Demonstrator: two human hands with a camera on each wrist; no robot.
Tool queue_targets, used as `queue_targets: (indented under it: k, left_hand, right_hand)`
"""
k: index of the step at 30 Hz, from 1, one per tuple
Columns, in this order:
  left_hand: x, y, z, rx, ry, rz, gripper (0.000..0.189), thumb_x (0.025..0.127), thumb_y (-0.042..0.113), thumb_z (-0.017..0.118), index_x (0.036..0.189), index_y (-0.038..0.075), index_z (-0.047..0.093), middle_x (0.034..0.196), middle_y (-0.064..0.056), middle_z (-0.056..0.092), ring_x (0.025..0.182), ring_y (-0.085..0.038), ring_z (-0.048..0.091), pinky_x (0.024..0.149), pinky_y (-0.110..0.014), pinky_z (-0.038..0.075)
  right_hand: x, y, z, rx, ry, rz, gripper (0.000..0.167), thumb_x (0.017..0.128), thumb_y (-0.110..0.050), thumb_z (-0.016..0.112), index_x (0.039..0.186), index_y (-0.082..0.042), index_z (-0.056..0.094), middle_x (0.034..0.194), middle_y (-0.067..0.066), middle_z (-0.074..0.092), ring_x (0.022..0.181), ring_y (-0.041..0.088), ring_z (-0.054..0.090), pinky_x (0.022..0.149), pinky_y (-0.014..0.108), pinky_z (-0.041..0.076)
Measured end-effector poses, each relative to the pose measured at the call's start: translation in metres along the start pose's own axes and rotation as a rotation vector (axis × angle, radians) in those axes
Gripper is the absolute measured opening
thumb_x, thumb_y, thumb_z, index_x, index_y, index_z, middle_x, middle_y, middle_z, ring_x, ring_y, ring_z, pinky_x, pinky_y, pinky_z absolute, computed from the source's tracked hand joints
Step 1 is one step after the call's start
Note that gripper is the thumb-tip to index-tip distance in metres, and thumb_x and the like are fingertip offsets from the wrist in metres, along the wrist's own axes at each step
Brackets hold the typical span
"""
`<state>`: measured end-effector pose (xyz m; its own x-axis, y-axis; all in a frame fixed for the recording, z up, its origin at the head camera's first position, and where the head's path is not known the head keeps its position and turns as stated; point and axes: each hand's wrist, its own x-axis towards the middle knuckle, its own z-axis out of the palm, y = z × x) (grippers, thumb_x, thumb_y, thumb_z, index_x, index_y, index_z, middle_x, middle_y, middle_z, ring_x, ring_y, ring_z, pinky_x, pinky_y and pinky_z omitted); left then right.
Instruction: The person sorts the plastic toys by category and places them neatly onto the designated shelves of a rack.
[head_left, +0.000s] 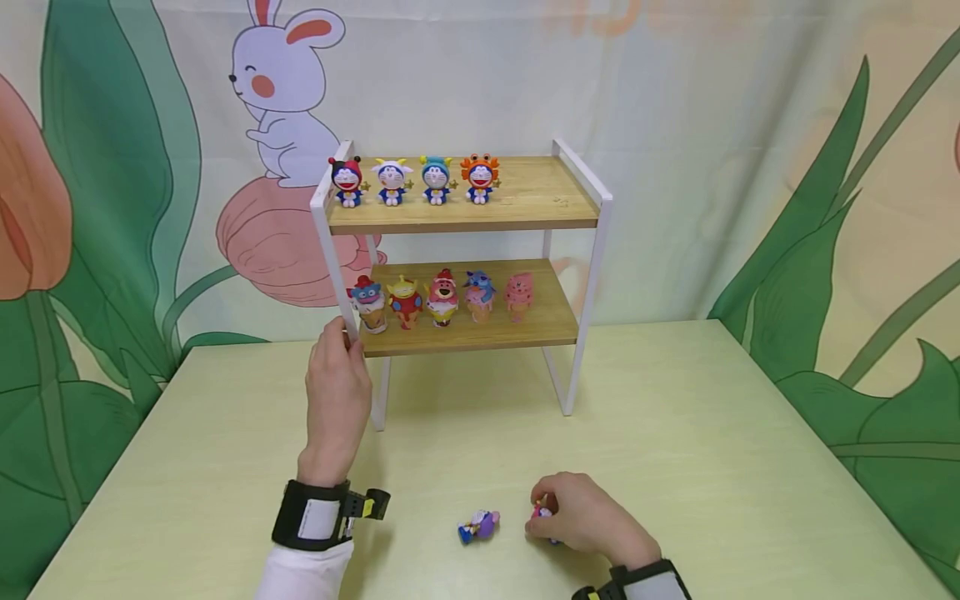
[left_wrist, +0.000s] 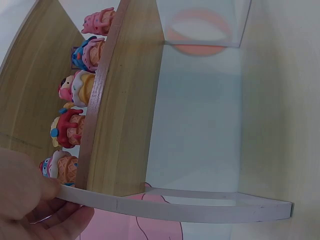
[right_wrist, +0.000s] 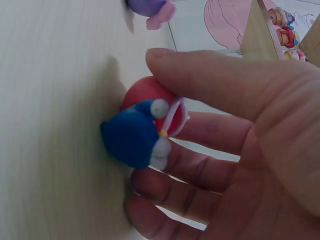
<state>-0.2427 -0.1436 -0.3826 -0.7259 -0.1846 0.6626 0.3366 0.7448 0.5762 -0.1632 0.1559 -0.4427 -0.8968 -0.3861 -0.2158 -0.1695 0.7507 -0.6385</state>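
Note:
My left hand [head_left: 337,400] holds the white left post [left_wrist: 190,207] of a two-tier wooden shelf [head_left: 540,187], at the height of its lower board. In the left wrist view, the thumb and fingers lie on either side of that post. Down on the table, my right hand [head_left: 585,518] grips a small figurine [right_wrist: 132,137] with a blue body and a red head. Its thumb is at the red head and the fingers curl along the other side; the figurine is tilted over, close to the tabletop. Left of it lies a purple-headed figurine [head_left: 482,526] on its side.
Several blue-and-white cat figurines [head_left: 436,181] in animal hats line the left of the top board. Several ice-cream-cone figurines [head_left: 442,298] stand in a row on the lower board. The pale table [head_left: 675,433] meets a printed curtain [head_left: 660,125] behind the shelf.

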Motion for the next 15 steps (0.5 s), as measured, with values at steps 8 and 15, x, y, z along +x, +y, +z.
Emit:
queue_targets:
  k: [8,15]
  left_hand:
    - [0.0003,-0.0011,0.0004,0.01,0.0,0.006,0.03,0.098,-0.002,0.052,0.126,-0.01,0.046,0.104,-0.026,0.057,0.091,-0.036,0.057,0.075,-0.048,0.054]
    - [-0.0001,0.0,0.0003,0.01,-0.004,-0.004,0.03,0.099,-0.002,0.052,0.127,-0.01,0.046,0.105,-0.025,0.057,0.091,-0.036,0.057,0.075,-0.048,0.055]
  right_hand:
    - [-0.0004,0.0021,0.0013,0.018,0.029,-0.008,0.025,0.079,-0.021,0.081,0.091,-0.014,0.06,0.081,0.0,0.056,0.072,0.017,0.051,0.059,0.031,0.043]
    - [0.0009,0.0018,-0.0011,0.045,0.036,-0.006,0.028,0.082,-0.016,0.078,0.104,-0.012,0.062,0.084,-0.001,0.058,0.073,0.018,0.052,0.062,0.033,0.044]
